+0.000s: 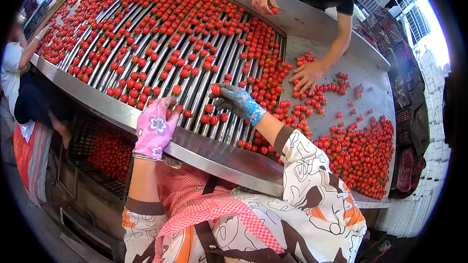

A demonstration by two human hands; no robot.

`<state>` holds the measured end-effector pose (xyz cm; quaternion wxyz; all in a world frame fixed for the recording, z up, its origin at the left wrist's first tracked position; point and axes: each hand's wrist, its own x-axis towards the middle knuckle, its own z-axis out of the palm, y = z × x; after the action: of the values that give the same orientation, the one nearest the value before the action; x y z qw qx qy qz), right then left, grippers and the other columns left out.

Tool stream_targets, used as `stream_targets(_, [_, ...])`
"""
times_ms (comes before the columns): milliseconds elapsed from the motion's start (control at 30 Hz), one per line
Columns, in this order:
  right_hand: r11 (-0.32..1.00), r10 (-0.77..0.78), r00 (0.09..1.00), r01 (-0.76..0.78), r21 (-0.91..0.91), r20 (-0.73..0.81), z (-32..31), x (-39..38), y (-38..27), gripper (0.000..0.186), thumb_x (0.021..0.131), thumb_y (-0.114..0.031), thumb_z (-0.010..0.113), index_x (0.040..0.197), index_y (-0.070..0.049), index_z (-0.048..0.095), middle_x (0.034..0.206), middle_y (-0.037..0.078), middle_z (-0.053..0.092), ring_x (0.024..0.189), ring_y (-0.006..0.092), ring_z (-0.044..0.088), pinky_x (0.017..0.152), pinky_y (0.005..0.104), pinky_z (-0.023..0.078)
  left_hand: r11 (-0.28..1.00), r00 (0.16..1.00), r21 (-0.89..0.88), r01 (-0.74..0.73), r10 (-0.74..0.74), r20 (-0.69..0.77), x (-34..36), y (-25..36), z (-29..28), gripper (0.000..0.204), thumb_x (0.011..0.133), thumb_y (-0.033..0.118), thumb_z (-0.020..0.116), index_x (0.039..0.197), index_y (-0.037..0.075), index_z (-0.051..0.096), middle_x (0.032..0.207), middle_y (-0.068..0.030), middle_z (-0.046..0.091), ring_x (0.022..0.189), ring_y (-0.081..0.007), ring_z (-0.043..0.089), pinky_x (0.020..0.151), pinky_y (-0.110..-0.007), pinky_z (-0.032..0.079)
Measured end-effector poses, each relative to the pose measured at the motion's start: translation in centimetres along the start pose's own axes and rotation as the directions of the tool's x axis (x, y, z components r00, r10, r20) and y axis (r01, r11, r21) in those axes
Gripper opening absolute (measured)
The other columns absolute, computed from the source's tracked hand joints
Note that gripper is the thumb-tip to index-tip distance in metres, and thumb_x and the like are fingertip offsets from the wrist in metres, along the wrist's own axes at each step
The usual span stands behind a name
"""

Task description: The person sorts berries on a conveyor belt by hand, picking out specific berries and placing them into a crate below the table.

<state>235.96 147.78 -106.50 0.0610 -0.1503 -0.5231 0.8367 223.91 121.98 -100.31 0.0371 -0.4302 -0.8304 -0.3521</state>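
Note:
Cherry tomatoes [136,83] are spread over a sloping bed of metal rollers [161,68]. My left hand [155,129], in a pink floral glove, is at the near edge of the rollers. Its fingers curl around a cherry tomato [169,113] that shows only in part, with another tomato just to the right. In a blue floral glove with dark fingers, my right hand [240,103] reaches over the rollers from the right. A red cherry tomato [215,90] is pinched at its fingertips. Several loose tomatoes [213,119] lie on the rollers below that hand.
A metal rim [209,160] borders the rollers on my side. At the right, a metal chute [319,116] holds tomato piles, and a co-worker's hand [307,76] rests among them. Below left stands a black crate [97,177] of tomatoes. Another person [24,68] is at the left.

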Motion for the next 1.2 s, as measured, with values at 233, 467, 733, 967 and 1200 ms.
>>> stream_targets(233, [0.976, 0.072, 0.996, -0.081, 0.203, 0.052, 0.7, -2.2, 0.1, 0.036, 0.099, -0.030, 0.046, 0.123, -0.005, 0.054, 0.100, 0.013, 0.068, 0.081, 0.0200, 0.070, 0.064, 0.0304, 0.057, 0.993, 0.991, 0.029, -0.113, 0.115, -0.075, -0.4, -0.1, 1.1, 0.025, 0.083, 0.020, 0.064, 0.106, 0.010, 0.062, 0.104, -0.0102, 0.066, 0.089, -0.0290, 0.064, 0.077, -0.039, 0.051])
stream_targets(467, [0.967, 0.062, 0.991, -0.088, 0.241, 0.115, 1.4, -3.1, 0.8, 0.037, 0.099, -0.032, 0.046, 0.119, -0.002, 0.055, 0.095, 0.012, 0.069, 0.075, 0.0186, 0.070, 0.058, 0.0290, 0.056, 0.999, 0.999, -0.020, 0.035, -0.035, 0.036, -0.6, 1.5, 1.6, 0.038, 0.084, 0.027, 0.065, 0.117, 0.010, 0.059, 0.111, -0.0111, 0.064, 0.096, -0.0296, 0.063, 0.084, -0.038, 0.050])
stream_targets(733, [0.968, 0.188, 0.982, -0.182, -0.174, 0.018, 4.3, -5.4, 3.9, 0.041, 0.092, -0.039, 0.059, 0.115, -0.005, 0.059, 0.090, 0.008, 0.067, 0.087, 0.0147, 0.063, 0.076, 0.0302, 0.051, 0.973, 0.952, -0.211, -0.088, 0.145, 0.271, -1.5, 4.2, 4.8, 0.034, 0.080, 0.016, 0.069, 0.112, 0.010, 0.064, 0.093, -0.0108, 0.066, 0.084, -0.0247, 0.064, 0.078, -0.036, 0.051])
stream_targets(967, [-0.094, -0.567, 0.824, -0.041, -0.995, 0.020, -7.5, -11.5, -0.9, 0.039, 0.082, -0.027, 0.065, 0.113, -0.004, 0.058, 0.117, 0.022, 0.056, 0.110, 0.0379, 0.054, 0.094, 0.0444, 0.044, 0.979, 1.000, -0.202, 0.001, 0.002, 0.016, -1.2, 3.2, 3.5, 0.024, 0.080, 0.009, 0.067, 0.103, 0.006, 0.061, 0.092, -0.0134, 0.065, 0.084, -0.0281, 0.063, 0.077, -0.036, 0.050])
stream_targets(1200, [-0.377, -0.058, 0.953, -0.297, -0.877, -0.298, -10.0, -16.0, 3.8, 0.106, 0.076, -0.058, 0.064, 0.148, 0.000, 0.011, 0.149, 0.029, 0.020, 0.138, 0.0455, 0.018, 0.114, 0.0509, 0.016, 0.992, 0.994, -0.078, 0.100, -0.097, 0.042, -1.2, 2.9, 3.4, 0.031, 0.083, 0.011, 0.064, 0.113, 0.004, 0.058, 0.105, -0.0133, 0.065, 0.095, -0.0278, 0.063, 0.084, -0.036, 0.048])
